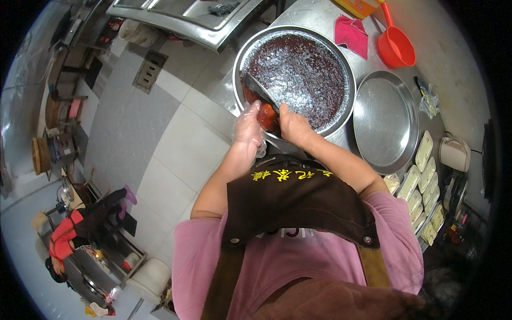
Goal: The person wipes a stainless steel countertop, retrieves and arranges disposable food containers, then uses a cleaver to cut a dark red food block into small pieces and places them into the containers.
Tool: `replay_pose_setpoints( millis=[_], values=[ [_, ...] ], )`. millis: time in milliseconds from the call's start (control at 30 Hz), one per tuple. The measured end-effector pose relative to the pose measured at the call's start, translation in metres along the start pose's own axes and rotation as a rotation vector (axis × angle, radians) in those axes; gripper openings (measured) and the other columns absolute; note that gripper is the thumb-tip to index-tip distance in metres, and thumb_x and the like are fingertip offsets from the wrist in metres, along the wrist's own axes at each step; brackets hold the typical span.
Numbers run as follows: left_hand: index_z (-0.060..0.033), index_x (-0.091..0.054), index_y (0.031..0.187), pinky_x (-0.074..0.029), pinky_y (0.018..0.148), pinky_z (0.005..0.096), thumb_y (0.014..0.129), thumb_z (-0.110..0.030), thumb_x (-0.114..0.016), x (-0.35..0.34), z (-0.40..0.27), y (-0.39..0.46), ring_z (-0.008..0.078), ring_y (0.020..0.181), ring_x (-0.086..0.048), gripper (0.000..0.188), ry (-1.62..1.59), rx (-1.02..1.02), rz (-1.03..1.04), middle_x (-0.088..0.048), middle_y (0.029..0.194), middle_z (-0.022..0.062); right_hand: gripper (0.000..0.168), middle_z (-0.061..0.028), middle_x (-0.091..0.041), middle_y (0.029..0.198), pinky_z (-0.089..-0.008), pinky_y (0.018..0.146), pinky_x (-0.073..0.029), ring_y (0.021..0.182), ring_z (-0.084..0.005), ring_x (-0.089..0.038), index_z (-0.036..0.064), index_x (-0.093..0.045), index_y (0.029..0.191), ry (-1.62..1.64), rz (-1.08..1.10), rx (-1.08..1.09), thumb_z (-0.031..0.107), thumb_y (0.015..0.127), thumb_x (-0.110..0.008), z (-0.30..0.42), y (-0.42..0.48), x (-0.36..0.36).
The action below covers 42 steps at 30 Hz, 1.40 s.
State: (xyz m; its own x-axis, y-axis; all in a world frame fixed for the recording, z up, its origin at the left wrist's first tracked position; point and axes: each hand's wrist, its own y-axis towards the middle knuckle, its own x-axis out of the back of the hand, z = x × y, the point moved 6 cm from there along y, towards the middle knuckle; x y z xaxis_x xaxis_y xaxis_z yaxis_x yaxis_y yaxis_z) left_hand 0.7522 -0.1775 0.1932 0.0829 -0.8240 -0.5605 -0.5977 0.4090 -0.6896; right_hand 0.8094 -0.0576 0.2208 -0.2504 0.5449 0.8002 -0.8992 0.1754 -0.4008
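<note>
A large round metal pan (296, 76) holds a dark reddish-brown, glossy jelly-like mass. My right hand (295, 125), with no glove visible, is closed on the handle of a wide dark blade (261, 91), which lies tilted at the pan's near left edge. My left hand (249, 124) wears a clear plastic glove and is at the rim, against a reddish-orange piece (267, 116) beside the blade. How firmly its fingers hold that piece cannot be told. An empty round metal pan (386, 120) stands to the right on the steel table.
A red plastic ladle (396, 47) and a pink cloth (351, 36) lie beyond the pans. Several pale filled trays (424, 152) stand at right. A steel sink unit (212, 20) is beyond the tiled floor. A co-worker in red (66, 238) is at the lower left.
</note>
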Motion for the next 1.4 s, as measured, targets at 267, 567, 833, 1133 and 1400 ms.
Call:
replay_pose_setpoints(
  millis=[267, 567, 833, 1133, 1400],
  values=[
    [-0.0053, -0.054, 0.121, -0.046, 0.095, 0.0469, 0.095, -0.027, -0.056, -0.006, 0.001, 0.018, 0.0287, 0.099, -0.06, 0.034, -0.22, 0.064, 0.079, -0.062, 0.113, 0.01, 0.023, -0.0304, -0.064, 0.085, -0.0544, 0.076, -0.048, 0.084, -0.0485, -0.062, -0.001, -0.037, 0.102, 0.022, 0.003, -0.001, 0.015, 0.09, -0.05, -0.001, 0.003, 0.004],
    [-0.005, -0.059, 0.097, -0.047, 0.064, 0.0339, 0.093, -0.025, -0.058, 0.007, -0.033, -0.025, 0.0144, 0.053, -0.048, 0.02, -0.24, -0.065, 0.134, -0.048, 0.054, 0.0021, 0.029, -0.0284, -0.064, 0.083, -0.0537, 0.075, -0.048, 0.082, -0.0468, -0.063, 0.0, -0.037, 0.104, 0.065, -0.029, -0.02, 0.021, 0.092, -0.053, -0.008, 0.008, -0.003],
    [0.0014, -0.055, 0.107, -0.05, 0.075, 0.0371, 0.098, -0.022, -0.051, 0.006, -0.029, -0.027, 0.0197, 0.073, -0.057, 0.025, -0.174, -0.051, 0.184, -0.059, 0.08, 0.0092, 0.029, -0.0278, -0.063, 0.077, -0.0544, 0.07, -0.048, 0.076, -0.0474, -0.062, -0.001, -0.038, 0.104, 0.04, -0.1, 0.044, 0.021, 0.092, -0.053, -0.008, 0.008, -0.007],
    [0.0011, -0.053, 0.111, -0.052, 0.075, 0.0352, 0.099, -0.024, -0.05, 0.005, -0.025, -0.03, 0.0194, 0.08, -0.059, 0.027, -0.156, 0.071, 0.116, -0.06, 0.087, 0.0096, 0.026, -0.028, -0.061, 0.069, -0.0559, 0.065, -0.048, 0.068, -0.048, -0.061, 0.001, -0.037, 0.099, 0.132, -0.183, 0.067, 0.021, 0.093, -0.053, -0.006, -0.008, 0.003],
    [-0.0079, -0.055, 0.107, -0.05, 0.065, 0.0313, 0.1, -0.029, -0.048, 0.002, -0.021, -0.026, 0.0155, 0.068, -0.053, 0.023, -0.214, 0.155, 0.187, -0.053, 0.074, 0.0031, 0.025, -0.03, -0.062, 0.074, -0.0565, 0.069, -0.047, 0.074, -0.0487, -0.062, 0.0, -0.038, 0.099, 0.086, -0.125, 0.082, 0.017, 0.091, -0.054, 0.0, 0.0, 0.003]
  ],
)
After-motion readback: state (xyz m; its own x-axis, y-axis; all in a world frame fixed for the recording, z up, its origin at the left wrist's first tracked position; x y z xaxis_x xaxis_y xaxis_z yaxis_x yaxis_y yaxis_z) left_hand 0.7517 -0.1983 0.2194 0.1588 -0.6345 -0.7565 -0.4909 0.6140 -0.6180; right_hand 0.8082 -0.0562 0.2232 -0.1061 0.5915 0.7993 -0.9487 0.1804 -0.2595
